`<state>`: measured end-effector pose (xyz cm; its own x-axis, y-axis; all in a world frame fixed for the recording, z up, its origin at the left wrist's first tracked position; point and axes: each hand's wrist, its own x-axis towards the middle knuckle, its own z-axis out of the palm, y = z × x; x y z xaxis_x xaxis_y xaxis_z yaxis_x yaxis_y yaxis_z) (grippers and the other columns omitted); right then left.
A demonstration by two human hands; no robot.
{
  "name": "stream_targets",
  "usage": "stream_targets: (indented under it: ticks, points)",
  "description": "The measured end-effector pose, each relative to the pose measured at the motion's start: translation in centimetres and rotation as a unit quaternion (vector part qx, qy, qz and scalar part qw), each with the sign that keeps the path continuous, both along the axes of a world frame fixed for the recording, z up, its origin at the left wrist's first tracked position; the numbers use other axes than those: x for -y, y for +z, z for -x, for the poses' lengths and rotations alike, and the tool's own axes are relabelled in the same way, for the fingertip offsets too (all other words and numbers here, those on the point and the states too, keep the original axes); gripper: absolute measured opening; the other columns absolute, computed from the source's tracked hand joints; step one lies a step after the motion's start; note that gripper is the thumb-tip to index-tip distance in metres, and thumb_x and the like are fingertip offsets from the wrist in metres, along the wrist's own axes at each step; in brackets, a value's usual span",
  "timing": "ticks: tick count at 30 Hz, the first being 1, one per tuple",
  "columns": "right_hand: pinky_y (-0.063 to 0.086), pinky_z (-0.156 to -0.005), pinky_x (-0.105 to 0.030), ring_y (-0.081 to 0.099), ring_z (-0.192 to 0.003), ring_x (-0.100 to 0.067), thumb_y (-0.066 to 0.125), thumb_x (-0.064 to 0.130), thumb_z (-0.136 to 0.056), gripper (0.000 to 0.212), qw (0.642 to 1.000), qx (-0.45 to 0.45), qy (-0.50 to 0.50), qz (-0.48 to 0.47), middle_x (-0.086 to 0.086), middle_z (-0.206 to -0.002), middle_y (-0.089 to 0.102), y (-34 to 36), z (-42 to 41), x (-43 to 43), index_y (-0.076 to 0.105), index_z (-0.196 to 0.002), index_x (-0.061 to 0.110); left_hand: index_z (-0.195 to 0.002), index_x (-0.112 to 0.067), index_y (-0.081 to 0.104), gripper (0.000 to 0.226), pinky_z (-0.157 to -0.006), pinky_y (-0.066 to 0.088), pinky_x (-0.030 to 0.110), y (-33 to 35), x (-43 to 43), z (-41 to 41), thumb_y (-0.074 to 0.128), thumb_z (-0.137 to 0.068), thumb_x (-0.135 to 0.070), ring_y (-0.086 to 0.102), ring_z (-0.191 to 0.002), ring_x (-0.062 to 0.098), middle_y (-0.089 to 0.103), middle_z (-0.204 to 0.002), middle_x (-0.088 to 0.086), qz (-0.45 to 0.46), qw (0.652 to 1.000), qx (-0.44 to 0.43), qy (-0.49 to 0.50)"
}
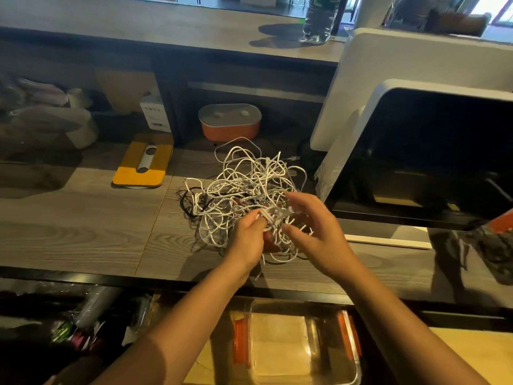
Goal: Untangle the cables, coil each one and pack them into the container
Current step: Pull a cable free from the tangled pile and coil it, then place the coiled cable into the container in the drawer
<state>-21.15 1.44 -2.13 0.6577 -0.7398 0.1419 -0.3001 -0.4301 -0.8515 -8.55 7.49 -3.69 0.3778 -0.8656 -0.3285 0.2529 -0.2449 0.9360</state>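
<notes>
A big tangle of white cables, with a few black and red strands mixed in, lies on the grey wooden counter. My left hand pinches a bunch of white strands at the near edge of the tangle. My right hand is just to the right of it, fingers spread and loosely curved around the same strands; whether it grips any is hard to tell. A clear plastic container with orange clips sits below the counter edge, between my forearms, with no cables in it.
A white monitor stands close on the right. A yellow pad with a grey cylinder lies to the left, an orange box with a grey lid behind the tangle. A plastic bottle stands on the upper shelf.
</notes>
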Motion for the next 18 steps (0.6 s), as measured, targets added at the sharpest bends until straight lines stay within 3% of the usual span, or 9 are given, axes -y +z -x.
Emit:
stream_targets:
  ticks: [3, 5, 9, 11, 13, 16, 18]
  points:
    - [0.050, -0.095, -0.036, 0.054, -0.111, -0.001, 0.063, 0.017, -0.089, 0.036, 0.999, 0.011, -0.005, -0.051, 0.026, -0.116, 0.052, -1.0, -0.6, -0.4, 0.053, -0.119, 0.034, -0.115, -0.035, 0.058, 0.034, -0.087, 0.053, 0.043, -0.1, -0.8, 0.1, 0.036, -0.099, -0.013, 0.064, -0.095, 0.014, 0.066, -0.105, 0.002, 0.002, 0.997, 0.058, -0.051]
    - [0.053, -0.090, -0.034, 0.055, -0.106, 0.002, 0.065, 0.016, -0.087, 0.033, 0.997, 0.029, -0.021, -0.073, 0.022, -0.112, 0.057, -1.6, -0.7, -0.6, 0.057, -0.116, 0.030, -0.102, -0.049, 0.053, 0.039, -0.086, 0.054, 0.043, 0.1, -1.3, -0.2, 0.040, -0.098, -0.012, 0.065, -0.093, 0.021, 0.066, -0.103, 0.005, -0.013, 0.996, 0.061, -0.067]
    - [0.052, -0.084, -0.022, 0.058, -0.101, 0.000, 0.072, 0.016, -0.081, 0.034, 0.992, 0.046, -0.052, -0.108, 0.012, -0.108, 0.061, -2.8, -0.5, -1.6, 0.057, -0.110, 0.027, -0.109, -0.023, 0.053, 0.022, -0.066, 0.054, 0.025, -0.3, -2.2, -1.0, 0.051, -0.094, -0.008, 0.065, -0.074, 0.017, 0.067, -0.090, 0.008, -0.047, 0.994, 0.080, -0.058]
    - [0.052, -0.080, -0.021, 0.061, -0.096, -0.003, 0.073, 0.011, -0.080, 0.030, 0.989, 0.054, -0.045, -0.133, 0.009, -0.104, 0.063, -3.3, -0.4, -2.4, 0.059, -0.104, 0.023, -0.102, -0.018, 0.058, 0.014, -0.071, 0.054, 0.031, -1.3, -2.8, -1.5, 0.060, -0.089, -0.014, 0.065, -0.078, 0.017, 0.069, -0.091, 0.006, -0.081, 0.981, 0.168, -0.061]
    - [0.053, -0.078, -0.020, 0.064, -0.093, -0.004, 0.072, 0.004, -0.079, 0.030, 0.985, 0.062, -0.029, -0.161, 0.006, -0.102, 0.065, -3.7, -0.4, -3.2, 0.060, -0.103, 0.018, -0.084, -0.025, 0.062, 0.009, -0.077, 0.054, 0.044, -1.9, -3.5, -1.9, 0.068, -0.081, -0.019, 0.065, -0.080, 0.021, 0.068, -0.085, 0.001, -0.100, 0.971, 0.211, -0.051]
    - [0.052, -0.083, -0.022, 0.063, -0.098, -0.004, 0.069, -0.005, -0.079, 0.037, 0.979, 0.064, 0.005, -0.192, 0.003, -0.108, 0.063, -4.0, -0.5, -4.3, 0.060, -0.108, 0.017, -0.077, -0.029, 0.062, 0.018, -0.083, 0.053, 0.049, -2.1, -4.7, -2.2, 0.070, -0.078, -0.013, 0.065, -0.083, 0.022, 0.067, -0.083, 0.000, -0.110, 0.974, 0.197, -0.027]
    - [0.050, -0.088, -0.020, 0.058, -0.104, -0.001, 0.065, -0.006, -0.081, 0.044, 0.980, 0.036, 0.024, -0.197, 0.007, -0.114, 0.059, -4.8, -0.5, -5.3, 0.058, -0.111, 0.026, -0.081, -0.028, 0.061, 0.021, -0.084, 0.053, 0.047, -2.8, -6.0, -2.6, 0.069, -0.079, -0.009, 0.066, -0.084, 0.022, 0.067, -0.086, 0.002, -0.124, 0.977, 0.174, -0.023]
